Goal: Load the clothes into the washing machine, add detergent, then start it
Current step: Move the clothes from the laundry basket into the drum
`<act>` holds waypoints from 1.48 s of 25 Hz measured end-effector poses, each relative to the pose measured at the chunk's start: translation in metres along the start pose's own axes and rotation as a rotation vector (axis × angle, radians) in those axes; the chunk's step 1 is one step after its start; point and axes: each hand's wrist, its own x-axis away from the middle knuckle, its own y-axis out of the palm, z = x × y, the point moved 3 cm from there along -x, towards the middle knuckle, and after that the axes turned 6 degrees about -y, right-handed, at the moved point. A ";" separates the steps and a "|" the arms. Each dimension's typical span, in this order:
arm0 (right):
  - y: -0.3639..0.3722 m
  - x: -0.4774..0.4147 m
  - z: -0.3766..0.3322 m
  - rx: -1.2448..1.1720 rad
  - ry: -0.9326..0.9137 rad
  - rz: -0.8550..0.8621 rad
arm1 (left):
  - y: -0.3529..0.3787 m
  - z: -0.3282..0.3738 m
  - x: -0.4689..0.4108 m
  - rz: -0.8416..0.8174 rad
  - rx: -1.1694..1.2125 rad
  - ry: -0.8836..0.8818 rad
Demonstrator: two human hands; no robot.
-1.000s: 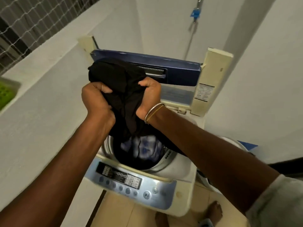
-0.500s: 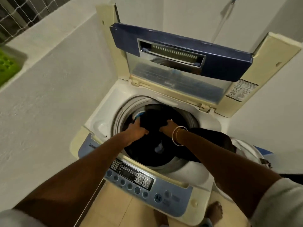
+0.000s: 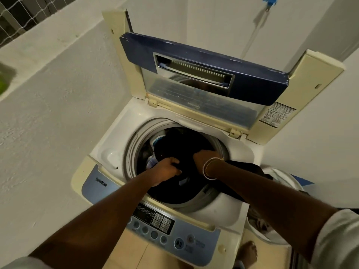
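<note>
left hand [image 3: 167, 170] fingers curled, pinching black garment [image 3: 180, 144] | right hand [image 3: 204, 154] fingers sunk in same cloth, hold unreadable | garment bulk inside drum [image 3: 131, 152], 1 tail [image 3: 246, 167] draped rightward over the rim under right forearm [image 3: 258, 186] | right hand nearer tail; likely tucks it in next

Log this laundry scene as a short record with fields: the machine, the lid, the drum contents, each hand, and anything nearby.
machine: top-loading washer, control panel at the front
lid: open, folded upright
drum: black garment over other clothes, part of it trailing over the right rim
left hand: in the drum, fingers curled on the black garment
right hand: on the black garment, fingers hidden in the cloth
nearby: white basket to the right of the washer
</note>
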 end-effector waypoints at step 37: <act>0.148 0.177 0.298 -1.399 0.570 1.130 | 0.379 0.218 0.005 0.352 -0.037 0.919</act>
